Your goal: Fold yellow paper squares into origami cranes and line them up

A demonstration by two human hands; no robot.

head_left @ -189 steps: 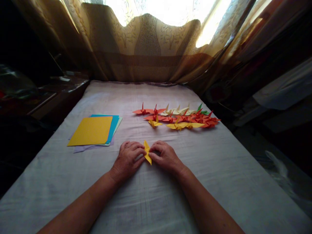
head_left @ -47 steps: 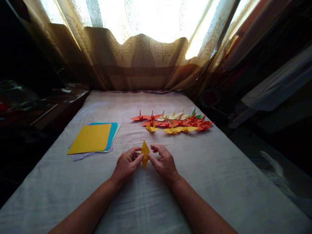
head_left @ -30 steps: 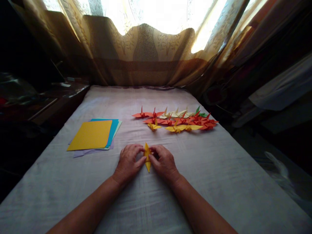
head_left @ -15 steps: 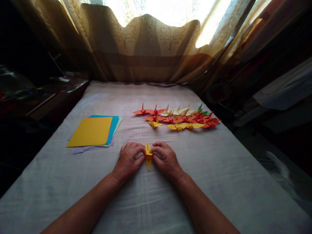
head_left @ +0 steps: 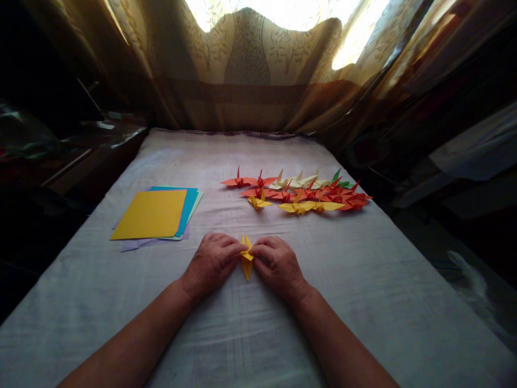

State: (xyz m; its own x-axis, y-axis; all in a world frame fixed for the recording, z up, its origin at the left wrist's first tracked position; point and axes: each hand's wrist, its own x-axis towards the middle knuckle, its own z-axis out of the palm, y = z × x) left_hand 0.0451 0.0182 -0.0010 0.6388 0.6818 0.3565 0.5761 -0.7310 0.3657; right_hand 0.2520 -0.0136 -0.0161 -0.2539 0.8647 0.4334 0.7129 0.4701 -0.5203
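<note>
Both hands rest knuckles-up on the cloth (head_left: 363, 280), side by side, with a small yellow fold (head_left: 246, 258) pinched between them. The left hand (head_left: 210, 263) has its fingers curled and its fingertips closed on the fold's left edge; the right hand (head_left: 277, 264) does the same on the right edge. The fold lies on the cloth near the front middle, two narrow points sticking up past the fingers and one long point toward the person. Behind the hands, well apart, a cluster of cranes (head_left: 299, 193) in red, orange, yellow, cream and green lies in rows, touching one another. To the left, a stack of sheets (head_left: 151, 215) lies flat, yellow on top, with blue, pale green and lilac edges showing beneath. Curtains (head_left: 250, 70) hang at the far end, lit from behind
</note>
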